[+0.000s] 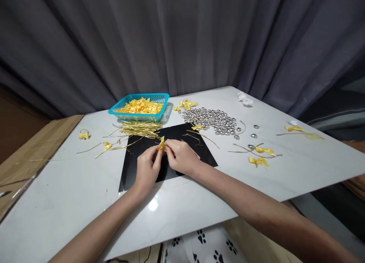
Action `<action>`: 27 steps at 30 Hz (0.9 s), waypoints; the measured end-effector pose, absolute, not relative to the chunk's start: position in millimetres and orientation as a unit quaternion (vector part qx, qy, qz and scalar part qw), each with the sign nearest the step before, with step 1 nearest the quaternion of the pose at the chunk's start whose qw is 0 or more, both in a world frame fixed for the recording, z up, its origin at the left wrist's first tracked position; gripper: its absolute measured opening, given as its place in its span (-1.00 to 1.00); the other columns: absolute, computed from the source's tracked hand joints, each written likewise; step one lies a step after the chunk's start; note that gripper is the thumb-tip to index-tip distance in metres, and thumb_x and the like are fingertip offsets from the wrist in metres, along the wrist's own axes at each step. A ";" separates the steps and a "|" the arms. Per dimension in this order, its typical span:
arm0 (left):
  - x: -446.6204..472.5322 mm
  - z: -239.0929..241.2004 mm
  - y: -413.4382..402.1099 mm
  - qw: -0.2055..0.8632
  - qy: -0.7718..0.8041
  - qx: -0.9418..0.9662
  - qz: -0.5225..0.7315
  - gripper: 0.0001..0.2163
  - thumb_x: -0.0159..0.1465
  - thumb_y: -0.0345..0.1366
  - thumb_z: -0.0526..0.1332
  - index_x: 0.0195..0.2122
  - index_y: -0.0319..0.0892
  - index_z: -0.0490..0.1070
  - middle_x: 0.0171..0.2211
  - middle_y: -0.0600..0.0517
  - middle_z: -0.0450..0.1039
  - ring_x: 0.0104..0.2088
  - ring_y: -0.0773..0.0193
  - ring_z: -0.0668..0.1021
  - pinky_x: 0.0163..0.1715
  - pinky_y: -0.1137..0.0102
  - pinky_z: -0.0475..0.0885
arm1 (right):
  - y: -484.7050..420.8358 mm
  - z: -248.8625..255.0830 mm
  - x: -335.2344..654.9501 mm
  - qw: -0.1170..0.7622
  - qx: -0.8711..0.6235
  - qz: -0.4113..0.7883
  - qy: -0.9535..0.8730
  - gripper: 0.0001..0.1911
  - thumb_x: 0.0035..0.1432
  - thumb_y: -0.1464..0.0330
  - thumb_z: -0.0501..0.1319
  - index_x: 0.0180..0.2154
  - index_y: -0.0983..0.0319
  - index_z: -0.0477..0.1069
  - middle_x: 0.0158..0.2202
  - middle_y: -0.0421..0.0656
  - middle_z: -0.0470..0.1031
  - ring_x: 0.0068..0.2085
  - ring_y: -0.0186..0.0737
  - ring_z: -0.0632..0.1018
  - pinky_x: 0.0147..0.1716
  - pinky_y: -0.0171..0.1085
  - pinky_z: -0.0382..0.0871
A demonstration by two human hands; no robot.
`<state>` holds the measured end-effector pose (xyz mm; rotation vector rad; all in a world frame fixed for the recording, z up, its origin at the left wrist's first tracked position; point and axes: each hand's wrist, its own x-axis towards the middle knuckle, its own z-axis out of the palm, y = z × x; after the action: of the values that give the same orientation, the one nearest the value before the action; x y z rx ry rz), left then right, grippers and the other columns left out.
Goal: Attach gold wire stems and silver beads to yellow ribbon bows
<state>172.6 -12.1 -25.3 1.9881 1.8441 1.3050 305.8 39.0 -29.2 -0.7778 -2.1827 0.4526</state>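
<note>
Over a black mat (142, 168) on the white table, my left hand (146, 168) and my right hand (181, 156) meet at a small yellow ribbon bow (162, 143). Both pinch it between thumb and fingertips, one from each side. The right hand's other fingers curl above the mat. A bundle of thin gold wire ties (139, 129) lies just beyond the mat's far left corner. A few loose gold ties (196, 135) rest on the mat.
A teal basket (125, 103) of yellow bows stands at the back. A heap of silver heart beads (212, 120) lies to the right of it. Finished bows (258, 161) and ties are scattered right and left (83, 135). Grey curtain behind.
</note>
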 end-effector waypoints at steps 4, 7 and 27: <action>166.8 -22.5 -9.6 -0.028 0.576 0.712 0.400 -0.86 0.27 -0.35 0.08 -0.30 -0.22 0.43 -0.37 -0.04 0.54 -0.44 0.26 0.53 -0.42 0.41 0.42 | 42.4 -27.7 308.1 0.419 -0.294 0.242 -0.824 -0.85 0.17 0.49 0.02 -0.43 0.28 0.29 -0.49 -0.15 0.39 -0.46 -0.33 0.39 -0.43 -0.35 0.18; 155.2 -19.3 -2.1 -0.098 0.534 0.769 0.338 -0.86 0.28 -0.38 0.05 -0.29 -0.21 0.40 -0.42 -0.04 0.50 -0.40 0.23 0.52 -0.38 0.38 0.41 | 51.6 -21.4 312.9 0.453 -0.329 0.319 -0.764 -0.90 0.13 0.41 0.11 -0.42 0.27 0.33 -0.51 -0.21 0.40 -0.57 -0.41 0.29 -0.52 -0.37 0.12; 142.9 -11.5 3.4 -0.266 0.400 0.853 0.206 -0.85 0.31 -0.45 0.03 -0.21 -0.25 0.37 -0.39 -0.04 0.50 -0.38 0.25 0.48 -0.35 0.42 0.39 | 69.5 -22.9 315.6 0.429 -0.254 0.449 -0.741 -0.95 0.06 0.45 0.24 -0.43 0.31 0.45 -0.39 -0.18 0.44 -0.34 -0.35 0.41 -0.25 -0.32 0.28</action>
<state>142.9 3.4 -11.5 3.2553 1.5259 0.7850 315.6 69.5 -22.9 -0.6350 -1.8498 1.1218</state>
